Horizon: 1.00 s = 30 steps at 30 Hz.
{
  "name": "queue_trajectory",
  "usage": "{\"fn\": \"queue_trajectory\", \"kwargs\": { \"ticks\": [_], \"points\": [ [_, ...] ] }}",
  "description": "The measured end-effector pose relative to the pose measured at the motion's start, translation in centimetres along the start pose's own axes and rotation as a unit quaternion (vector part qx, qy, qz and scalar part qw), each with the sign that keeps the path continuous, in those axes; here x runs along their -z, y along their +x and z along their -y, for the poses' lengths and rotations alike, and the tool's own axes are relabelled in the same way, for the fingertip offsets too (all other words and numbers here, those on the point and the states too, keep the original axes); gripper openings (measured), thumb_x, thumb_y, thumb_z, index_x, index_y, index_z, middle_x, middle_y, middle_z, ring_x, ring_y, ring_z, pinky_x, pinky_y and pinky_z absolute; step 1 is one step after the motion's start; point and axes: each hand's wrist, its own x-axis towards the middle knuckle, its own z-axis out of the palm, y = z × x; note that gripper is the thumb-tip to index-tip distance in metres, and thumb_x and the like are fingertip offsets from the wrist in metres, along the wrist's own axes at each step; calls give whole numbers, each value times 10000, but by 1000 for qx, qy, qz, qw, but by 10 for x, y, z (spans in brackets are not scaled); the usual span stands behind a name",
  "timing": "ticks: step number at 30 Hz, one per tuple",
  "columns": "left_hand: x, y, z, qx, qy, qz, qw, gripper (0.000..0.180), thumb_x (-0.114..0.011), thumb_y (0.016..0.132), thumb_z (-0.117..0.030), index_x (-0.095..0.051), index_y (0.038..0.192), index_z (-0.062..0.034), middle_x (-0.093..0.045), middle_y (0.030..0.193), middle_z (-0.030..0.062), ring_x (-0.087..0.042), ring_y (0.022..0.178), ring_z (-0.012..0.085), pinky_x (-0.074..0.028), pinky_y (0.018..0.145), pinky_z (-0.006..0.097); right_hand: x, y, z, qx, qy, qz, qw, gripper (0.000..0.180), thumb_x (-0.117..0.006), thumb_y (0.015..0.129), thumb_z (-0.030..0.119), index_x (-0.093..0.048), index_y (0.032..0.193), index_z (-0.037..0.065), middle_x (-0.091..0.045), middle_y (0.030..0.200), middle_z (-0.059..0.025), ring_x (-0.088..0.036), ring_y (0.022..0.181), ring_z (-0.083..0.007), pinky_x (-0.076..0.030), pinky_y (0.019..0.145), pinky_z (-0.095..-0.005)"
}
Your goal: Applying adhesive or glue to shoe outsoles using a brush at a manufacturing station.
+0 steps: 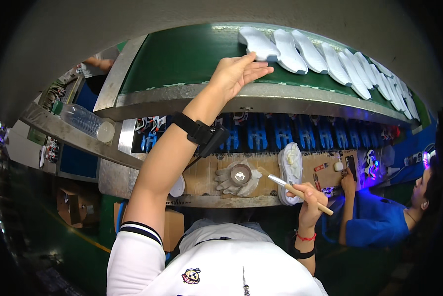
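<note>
My left hand reaches up to a green conveyor belt, its fingers stretched out. The thumb touches the near end of the leftmost white shoe sole; whether it bears any weight I cannot tell. In my right hand is a flat brush with a wooden handle, bristles pointing left above the workbench. Left of the bristles, a round pot with white stuff inside sits on a pale glove. Another white sole lies lengthwise on the bench, just beyond my right hand.
More white soles line the belt to the right. Blue racks fill the space beneath its metal edge. A co-worker in blue holds a phone at right, near red markers. A clear bottle lies at left.
</note>
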Motion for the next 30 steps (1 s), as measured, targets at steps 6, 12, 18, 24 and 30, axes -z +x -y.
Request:
{"fn": "queue_trajectory", "kwargs": {
  "ticks": [6, 12, 18, 24, 30],
  "points": [
    [29, -120, 64, -105, 204, -90, 969, 248, -530, 919, -135, -463, 1120, -6, -596, 737, 78, -521, 494, 89, -350, 391, 191, -3, -14, -20, -18, -12, 29, 999, 333, -448, 835, 143, -642, 875, -125, -646, 719, -197, -616, 630, -212, -472, 600, -275],
    [245, -319, 209, -20, 726, -335, 600, 570, -739, 668, -154, -418, 1087, 60, -441, 1036, 244, -453, 971, 421, -353, 903, 455, -13, -23, -29, -93, 7, 63, 994, 283, -458, 859, 96, -646, 894, -113, -657, 766, -192, -638, 670, -214, -496, 645, -269],
    [269, -371, 224, 185, 280, -515, 789, 444, -657, 770, -62, -421, 1143, -10, -458, 1095, 162, -518, 925, 260, -441, 804, 387, -27, -21, -37, -161, 26, 91, 982, 320, -423, 864, 110, -642, 889, -122, -664, 752, -185, -626, 673, -199, -493, 680, -280],
    [232, -349, 172, 157, -148, -351, 911, 473, -554, 800, 55, -401, 1233, -57, -533, 1105, 82, -547, 932, 197, -479, 796, 312, -28, -23, -46, -149, 37, 122, 981, 269, -439, 875, 58, -650, 910, -103, -667, 790, -188, -636, 688, -192, -503, 667, -261],
    [134, -303, 120, 59, 34, -269, 961, 554, -550, 812, 17, -332, 1317, -54, -534, 1157, 99, -534, 1089, 230, -503, 844, 358, -38, -22, -36, -112, 32, 144, 983, 256, -446, 873, 57, -662, 902, -77, -678, 751, -152, -616, 663, -177, -480, 639, -267]
  ]
}}
